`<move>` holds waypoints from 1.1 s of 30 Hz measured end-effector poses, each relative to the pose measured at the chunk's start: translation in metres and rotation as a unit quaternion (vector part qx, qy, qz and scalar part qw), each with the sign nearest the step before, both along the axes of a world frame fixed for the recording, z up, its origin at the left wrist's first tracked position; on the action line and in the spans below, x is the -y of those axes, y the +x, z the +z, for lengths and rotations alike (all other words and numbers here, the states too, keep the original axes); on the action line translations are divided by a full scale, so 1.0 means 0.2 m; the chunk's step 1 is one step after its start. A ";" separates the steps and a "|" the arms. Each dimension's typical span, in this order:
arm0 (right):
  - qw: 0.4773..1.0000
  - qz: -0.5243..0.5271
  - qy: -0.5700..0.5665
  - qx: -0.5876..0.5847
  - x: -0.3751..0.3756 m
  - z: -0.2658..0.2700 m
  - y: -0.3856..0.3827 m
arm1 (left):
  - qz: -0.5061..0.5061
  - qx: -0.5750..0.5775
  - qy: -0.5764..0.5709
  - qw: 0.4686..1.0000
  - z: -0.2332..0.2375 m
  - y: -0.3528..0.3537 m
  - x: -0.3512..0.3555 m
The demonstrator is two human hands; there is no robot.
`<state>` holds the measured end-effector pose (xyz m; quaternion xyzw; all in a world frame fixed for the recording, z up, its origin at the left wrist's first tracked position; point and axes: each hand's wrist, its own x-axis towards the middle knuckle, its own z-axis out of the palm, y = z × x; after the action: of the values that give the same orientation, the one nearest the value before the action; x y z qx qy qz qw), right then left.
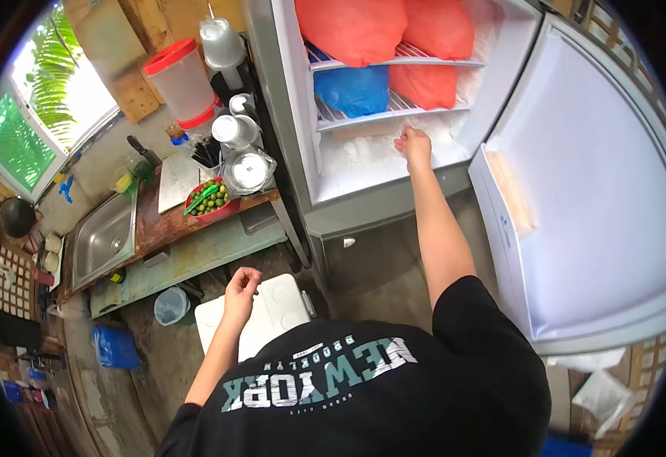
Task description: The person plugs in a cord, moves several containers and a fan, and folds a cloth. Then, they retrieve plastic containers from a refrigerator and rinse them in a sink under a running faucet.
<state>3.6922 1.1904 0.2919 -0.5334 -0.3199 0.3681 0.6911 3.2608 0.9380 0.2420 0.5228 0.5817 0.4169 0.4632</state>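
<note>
My right hand (414,146) reaches into the bottom of the open freezer compartment (307,129), with its fingers curled together above the frost-covered floor (360,151). Whatever may be in those fingers is too small to make out. On the wire shelves above it sit large red plastic bags (352,27) and a blue plastic bag (353,90), all bulging. My left hand (243,288) hovers over a white cooler box (276,305) with its fingers curled in, and nothing shows in them. The cooler's lid is down.
The freezer door (600,167) hangs wide open on the right. At left, a counter (158,225) carries a red bowl of small green citrus fruits (209,199), stacked plastic cups and lids (249,169), and a red-lidded container (184,80). A sink (106,236) and a bin (171,306) are farther left.
</note>
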 end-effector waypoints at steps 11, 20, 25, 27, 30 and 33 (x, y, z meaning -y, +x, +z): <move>0.988 -0.095 0.093 0.080 -0.32 -0.13 0.00 | 0.060 -0.028 0.010 0.998 0.08 0.14 0.00; 0.985 -0.096 0.042 -0.133 0.15 0.04 -0.12 | -0.065 0.051 0.009 0.997 0.36 0.44 -0.12; 0.976 -0.083 -0.049 -0.194 0.39 0.06 0.02 | -0.141 0.076 -0.015 0.987 0.43 0.59 -0.22; 0.983 -0.025 -0.048 -0.176 0.50 0.03 0.06 | -0.141 0.127 -0.042 0.981 0.46 0.65 -0.27; 0.987 0.076 -0.054 -0.133 0.68 0.01 0.11 | -0.143 0.222 -0.115 0.958 0.42 0.71 -0.34; 0.979 0.155 -0.079 -0.107 0.79 -0.01 0.10 | -0.120 0.261 -0.226 0.931 0.47 0.79 -0.32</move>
<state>3.7119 1.0321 0.2905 -0.4881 -0.2928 0.5495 0.6117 3.4181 1.0012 0.3355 0.3426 0.4519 0.3372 0.7515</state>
